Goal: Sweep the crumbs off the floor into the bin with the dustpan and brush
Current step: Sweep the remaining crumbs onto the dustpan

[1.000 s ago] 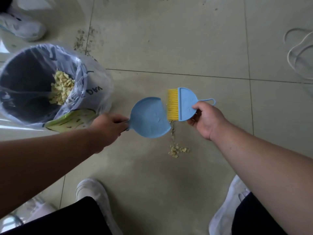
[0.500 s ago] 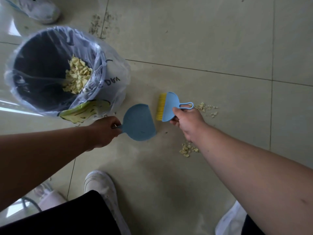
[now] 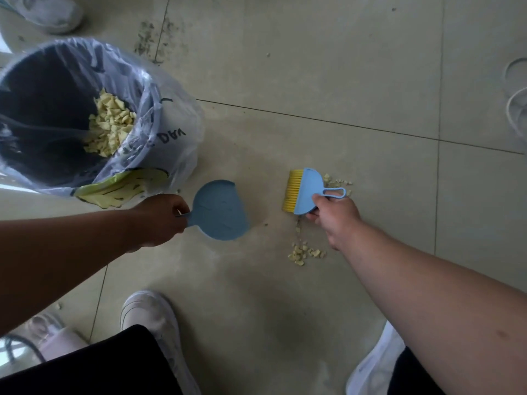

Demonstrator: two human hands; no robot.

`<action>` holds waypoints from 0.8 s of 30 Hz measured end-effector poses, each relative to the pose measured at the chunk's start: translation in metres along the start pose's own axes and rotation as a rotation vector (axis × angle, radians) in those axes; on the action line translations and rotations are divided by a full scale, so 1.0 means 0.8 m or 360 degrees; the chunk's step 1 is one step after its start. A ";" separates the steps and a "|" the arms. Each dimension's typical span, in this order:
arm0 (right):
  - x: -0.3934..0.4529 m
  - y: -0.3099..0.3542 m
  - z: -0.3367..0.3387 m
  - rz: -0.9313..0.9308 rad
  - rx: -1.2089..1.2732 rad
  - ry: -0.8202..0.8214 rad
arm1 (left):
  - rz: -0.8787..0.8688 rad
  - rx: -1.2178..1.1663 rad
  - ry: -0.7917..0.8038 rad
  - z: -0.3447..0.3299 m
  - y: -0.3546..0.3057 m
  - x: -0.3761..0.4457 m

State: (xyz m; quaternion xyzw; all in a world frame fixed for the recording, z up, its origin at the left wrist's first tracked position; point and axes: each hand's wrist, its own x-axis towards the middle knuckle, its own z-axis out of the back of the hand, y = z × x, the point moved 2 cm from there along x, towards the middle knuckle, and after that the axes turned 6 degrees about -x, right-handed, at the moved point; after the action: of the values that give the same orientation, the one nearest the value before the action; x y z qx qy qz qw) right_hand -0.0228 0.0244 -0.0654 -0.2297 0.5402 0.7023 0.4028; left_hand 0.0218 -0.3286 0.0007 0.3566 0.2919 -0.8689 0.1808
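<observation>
My left hand (image 3: 159, 220) grips the handle of a small blue dustpan (image 3: 218, 210), which looks empty and sits low over the tiled floor right of the bin (image 3: 148, 89). The bin is dark, lined with a clear plastic bag, and holds a heap of yellow crumbs (image 3: 109, 125). My right hand (image 3: 335, 219) holds a blue brush (image 3: 306, 191) with yellow bristles pointing left; a gap separates it from the dustpan. One small pile of crumbs (image 3: 305, 253) lies on the floor below the brush. Another scatter of crumbs (image 3: 339, 183) lies just behind it.
My white shoes (image 3: 151, 317) stand at the bottom, one on each side. Another white shoe (image 3: 51, 11) is at the top left beyond the bin. White cables (image 3: 516, 106) loop at the right edge. Dark specks (image 3: 154, 38) dirty the tile joint behind the bin.
The brush and dustpan, close together a second ago, now stand apart. The brush has moved right toward the crumbs. The view has shifted, showing the second scatter of crumbs.
</observation>
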 end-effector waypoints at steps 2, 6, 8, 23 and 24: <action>0.003 -0.003 0.022 -0.0011 0.0043 -0.0051 | -0.0001 -0.0052 0.0018 -0.002 -0.003 0.001; 0.008 -0.004 0.050 -0.0062 0.0126 -0.0079 | -0.0043 -0.0058 0.0057 -0.004 -0.012 0.001; 0.007 0.007 0.058 -0.0089 0.0266 -0.0090 | -0.0045 -0.0069 0.0049 -0.005 -0.015 0.001; 0.041 0.083 0.153 0.0415 -0.0640 -0.0684 | -0.0092 0.0097 0.0021 -0.013 -0.027 -0.001; 0.040 0.079 0.150 0.0426 -0.0697 -0.0646 | -0.0089 0.0091 0.0017 -0.014 -0.028 0.000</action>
State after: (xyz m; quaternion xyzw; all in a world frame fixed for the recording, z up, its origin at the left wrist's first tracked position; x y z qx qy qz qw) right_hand -0.0792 0.1418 -0.0164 -0.0933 0.3104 0.8799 0.3475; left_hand 0.0161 -0.3046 0.0028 0.3579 0.2778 -0.8797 0.1446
